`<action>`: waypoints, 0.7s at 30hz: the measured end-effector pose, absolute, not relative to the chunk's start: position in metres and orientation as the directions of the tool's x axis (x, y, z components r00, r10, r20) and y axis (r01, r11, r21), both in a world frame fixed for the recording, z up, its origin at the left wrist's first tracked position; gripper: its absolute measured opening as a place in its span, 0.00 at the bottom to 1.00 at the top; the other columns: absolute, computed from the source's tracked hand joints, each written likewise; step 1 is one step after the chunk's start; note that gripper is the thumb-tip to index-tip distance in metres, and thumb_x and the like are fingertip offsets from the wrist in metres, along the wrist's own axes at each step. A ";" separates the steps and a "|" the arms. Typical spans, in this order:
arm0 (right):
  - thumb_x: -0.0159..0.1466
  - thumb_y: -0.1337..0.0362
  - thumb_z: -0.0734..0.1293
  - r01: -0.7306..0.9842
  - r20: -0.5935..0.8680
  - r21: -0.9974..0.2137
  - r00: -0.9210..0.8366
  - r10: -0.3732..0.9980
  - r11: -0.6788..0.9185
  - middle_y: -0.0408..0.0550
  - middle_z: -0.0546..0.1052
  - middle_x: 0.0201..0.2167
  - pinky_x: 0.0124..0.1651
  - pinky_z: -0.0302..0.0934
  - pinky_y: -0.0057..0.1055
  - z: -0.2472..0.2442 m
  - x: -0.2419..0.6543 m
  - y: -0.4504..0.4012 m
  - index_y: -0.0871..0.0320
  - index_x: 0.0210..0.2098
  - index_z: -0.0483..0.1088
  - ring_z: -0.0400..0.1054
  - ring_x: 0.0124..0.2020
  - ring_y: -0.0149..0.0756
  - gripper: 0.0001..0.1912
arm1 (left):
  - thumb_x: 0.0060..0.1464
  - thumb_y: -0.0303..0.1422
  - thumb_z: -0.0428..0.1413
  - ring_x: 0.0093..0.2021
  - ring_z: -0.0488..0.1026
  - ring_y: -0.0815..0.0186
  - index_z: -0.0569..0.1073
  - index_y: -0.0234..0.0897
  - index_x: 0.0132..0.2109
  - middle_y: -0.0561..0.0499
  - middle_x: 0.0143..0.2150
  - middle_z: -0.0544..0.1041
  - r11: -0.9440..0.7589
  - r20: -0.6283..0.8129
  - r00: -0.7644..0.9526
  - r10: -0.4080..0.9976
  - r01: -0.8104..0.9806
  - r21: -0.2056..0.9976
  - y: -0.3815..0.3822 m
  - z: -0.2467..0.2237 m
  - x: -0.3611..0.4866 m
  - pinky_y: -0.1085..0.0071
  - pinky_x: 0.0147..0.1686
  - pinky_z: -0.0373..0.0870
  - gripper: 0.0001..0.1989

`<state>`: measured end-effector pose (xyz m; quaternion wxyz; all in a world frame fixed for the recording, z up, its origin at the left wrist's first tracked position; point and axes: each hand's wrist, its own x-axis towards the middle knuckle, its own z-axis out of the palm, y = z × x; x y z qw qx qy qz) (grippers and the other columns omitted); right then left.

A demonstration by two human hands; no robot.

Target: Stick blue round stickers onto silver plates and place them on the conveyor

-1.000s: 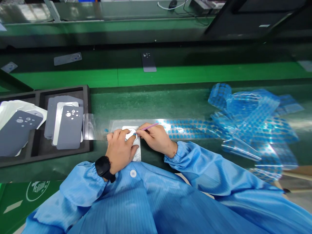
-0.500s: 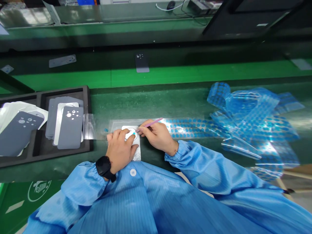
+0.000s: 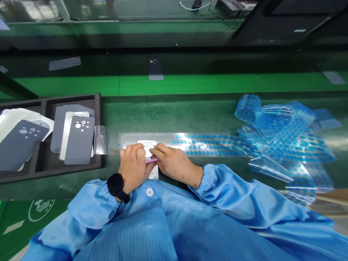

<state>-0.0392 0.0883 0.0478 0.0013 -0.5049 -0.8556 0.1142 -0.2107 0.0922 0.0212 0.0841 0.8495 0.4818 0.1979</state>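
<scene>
My left hand [image 3: 133,167] presses down on a small white plate with a round opening [image 3: 148,147], and its fingers cover the plate's left side. My right hand [image 3: 174,165] rests against the plate's right side, its fingertips touching it. A slim pink tool [image 3: 151,160] lies gripped in my right hand, and its tip shows low between my hands. Under the plate is a silver sheet [image 3: 153,173]. Behind my hands runs a clear film strip dotted with small blue circles [image 3: 206,145].
On the left, a black foam tray [image 3: 98,145] holds stacks of grey phone back covers [image 3: 79,140] and white ones. At the right lies a heap of blue-dotted film [image 3: 282,139]. Loose grey covers [image 3: 156,69] lie on the green conveyor belt [image 3: 190,85] beyond.
My right hand has moved down and closer to the plate. The pink tool no longer points up and right above the film; it now lies low between my hands. The view has shifted slightly.
</scene>
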 end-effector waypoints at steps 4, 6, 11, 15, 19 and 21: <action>0.65 0.71 0.62 0.854 -0.086 -0.183 -0.507 0.857 0.487 0.51 0.75 0.39 0.33 0.62 0.30 0.047 -0.037 0.088 0.60 0.47 0.72 0.70 0.32 0.35 0.13 | 0.58 0.45 0.54 0.44 0.68 0.52 0.68 0.34 0.41 0.38 0.48 0.74 -0.513 0.263 0.445 0.856 0.789 0.337 0.092 0.020 -0.211 0.58 0.37 0.60 0.16; 0.65 0.71 0.62 0.845 -0.064 -0.207 -0.515 0.855 0.493 0.52 0.75 0.38 0.34 0.63 0.31 0.046 -0.035 0.087 0.61 0.45 0.73 0.70 0.32 0.36 0.11 | 0.59 0.45 0.53 0.44 0.68 0.52 0.68 0.34 0.42 0.38 0.48 0.74 -0.506 0.250 0.442 0.861 0.793 0.340 0.091 0.020 -0.211 0.58 0.38 0.61 0.17; 0.66 0.71 0.60 0.837 -0.030 -0.247 -0.510 0.860 0.488 0.53 0.76 0.39 0.34 0.64 0.32 0.043 -0.035 0.086 0.61 0.45 0.73 0.70 0.32 0.37 0.12 | 0.59 0.45 0.53 0.44 0.68 0.53 0.68 0.34 0.42 0.38 0.48 0.74 -0.494 0.218 0.444 0.869 0.807 0.325 0.091 0.023 -0.210 0.58 0.38 0.61 0.17; 0.64 0.72 0.61 0.822 -0.049 -0.349 -0.495 0.868 0.449 0.51 0.75 0.38 0.37 0.65 0.32 0.044 -0.033 0.089 0.59 0.42 0.73 0.70 0.34 0.36 0.11 | 0.58 0.45 0.54 0.43 0.67 0.52 0.68 0.34 0.43 0.39 0.47 0.74 -0.477 0.194 0.437 0.879 0.816 0.325 0.092 0.024 -0.209 0.58 0.37 0.61 0.18; 0.60 0.71 0.64 0.730 0.045 -0.572 -0.429 0.902 0.375 0.51 0.75 0.39 0.42 0.67 0.34 0.055 -0.022 0.101 0.59 0.42 0.73 0.70 0.39 0.38 0.11 | 0.55 0.44 0.58 0.43 0.67 0.52 0.68 0.33 0.44 0.40 0.47 0.74 -0.479 0.162 0.451 0.878 0.816 0.323 0.093 0.028 -0.210 0.58 0.38 0.61 0.18; 0.59 0.70 0.64 0.709 0.085 -0.645 -0.303 0.949 0.284 0.48 0.74 0.35 0.40 0.67 0.34 0.062 -0.017 0.108 0.58 0.39 0.73 0.70 0.36 0.37 0.09 | 0.53 0.42 0.61 0.44 0.67 0.52 0.68 0.34 0.44 0.41 0.48 0.74 -0.476 0.147 0.454 0.879 0.818 0.324 0.093 0.030 -0.210 0.58 0.39 0.61 0.18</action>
